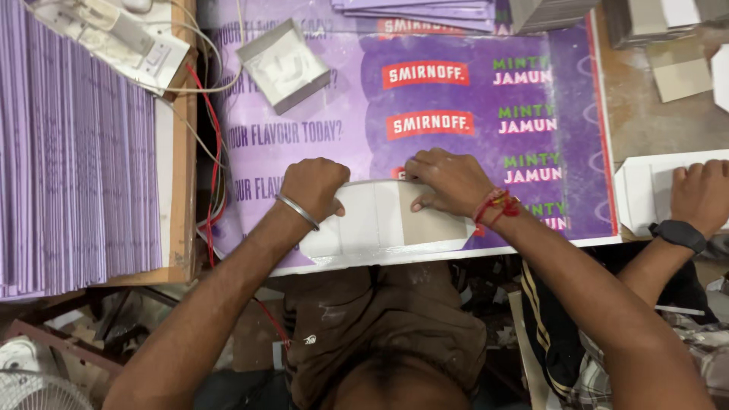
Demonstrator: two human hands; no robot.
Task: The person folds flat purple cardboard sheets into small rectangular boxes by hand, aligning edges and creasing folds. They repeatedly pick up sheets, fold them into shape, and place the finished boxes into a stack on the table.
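Left hand curled into fist, knuckles pressing left end of white card blank; nothing clamped. Right hand flat, fingertips pinning blank's top edge, thumb on brown panel; nothing gripped either. Blank lies flat under both hands at near edge of purple printed sheet. Judgement: creases look marked, panels not yet raised, folding early. Small open box well beyond blank. Purple card stack left of blank. Co-worker's hand right of blank.

Purple printed worktop, wooden frame
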